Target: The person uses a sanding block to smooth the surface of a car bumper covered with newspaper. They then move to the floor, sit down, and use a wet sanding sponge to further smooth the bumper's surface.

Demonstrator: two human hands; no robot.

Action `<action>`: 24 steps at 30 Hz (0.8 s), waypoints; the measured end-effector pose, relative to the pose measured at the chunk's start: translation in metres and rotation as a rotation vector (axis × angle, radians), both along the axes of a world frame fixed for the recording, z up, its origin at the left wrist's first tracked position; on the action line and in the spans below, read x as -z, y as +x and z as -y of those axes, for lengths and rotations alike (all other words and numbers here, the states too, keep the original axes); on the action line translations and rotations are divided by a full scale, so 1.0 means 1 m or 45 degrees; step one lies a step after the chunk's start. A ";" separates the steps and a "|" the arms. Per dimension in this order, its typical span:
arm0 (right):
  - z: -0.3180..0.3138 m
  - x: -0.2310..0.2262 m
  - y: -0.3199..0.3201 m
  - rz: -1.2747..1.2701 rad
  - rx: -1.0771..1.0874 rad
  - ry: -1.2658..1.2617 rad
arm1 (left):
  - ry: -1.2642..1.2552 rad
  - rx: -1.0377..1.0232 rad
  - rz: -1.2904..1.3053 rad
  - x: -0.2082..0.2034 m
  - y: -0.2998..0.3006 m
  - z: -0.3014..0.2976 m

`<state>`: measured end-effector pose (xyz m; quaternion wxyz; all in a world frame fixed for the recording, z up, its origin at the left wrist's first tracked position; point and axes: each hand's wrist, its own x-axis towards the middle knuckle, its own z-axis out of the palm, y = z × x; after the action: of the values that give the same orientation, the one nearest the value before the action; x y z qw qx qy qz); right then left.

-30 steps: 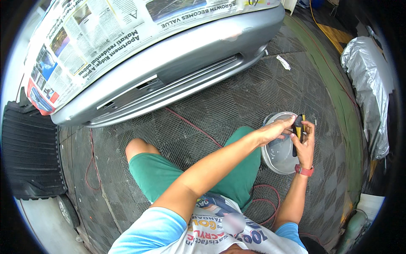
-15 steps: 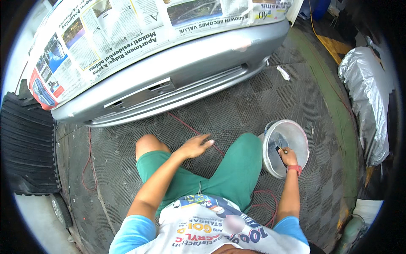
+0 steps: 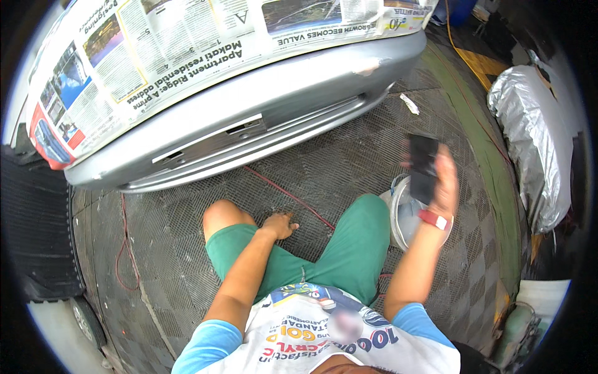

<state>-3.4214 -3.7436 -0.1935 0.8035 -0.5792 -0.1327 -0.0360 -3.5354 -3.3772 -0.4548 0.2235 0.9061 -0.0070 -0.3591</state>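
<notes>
My right hand (image 3: 444,184), with a red band at the wrist, is raised above the bucket. It grips a flat black rectangle that looks like a sheet of sandpaper (image 3: 423,168), blurred a little by motion. Below and partly behind that hand stands a pale bucket (image 3: 398,219) with greyish liquid in it. My left hand (image 3: 280,225) hangs between my knees, fingers loosely apart and holding nothing. In front of me is a silver car bumper (image 3: 268,106), with a dull patch at its right end. Newspaper (image 3: 187,56) covers the car body above it.
A red hose or cord (image 3: 289,194) runs over the dark grid floor mats. Silver sheeting (image 3: 529,143) drapes something at the right, beside a green strip (image 3: 492,168). A black ribbed panel (image 3: 40,230) stands at the left. A white scrap (image 3: 409,103) lies near the bumper.
My right hand has come up out of the bucket, bringing the black sheet into full view. My left hand has dropped slightly toward my lap.
</notes>
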 end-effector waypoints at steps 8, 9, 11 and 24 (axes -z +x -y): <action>-0.092 0.131 0.071 0.197 0.686 -1.358 | -0.046 -0.021 -0.007 0.010 0.007 -0.003; -0.096 0.107 0.073 0.297 0.783 -1.251 | -0.067 -0.034 0.011 0.020 0.000 -0.009; -0.106 0.036 0.084 0.484 0.943 -1.144 | -0.093 -0.048 0.008 0.021 -0.001 -0.016; -0.171 -0.032 0.097 0.854 0.933 -1.376 | -0.043 -0.009 -0.015 0.002 0.008 -0.023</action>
<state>-3.3239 -3.5730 -0.1613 0.2584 -0.8597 -0.1684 -0.4072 -3.5275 -3.3542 -0.4566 0.2399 0.9001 -0.0086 -0.3635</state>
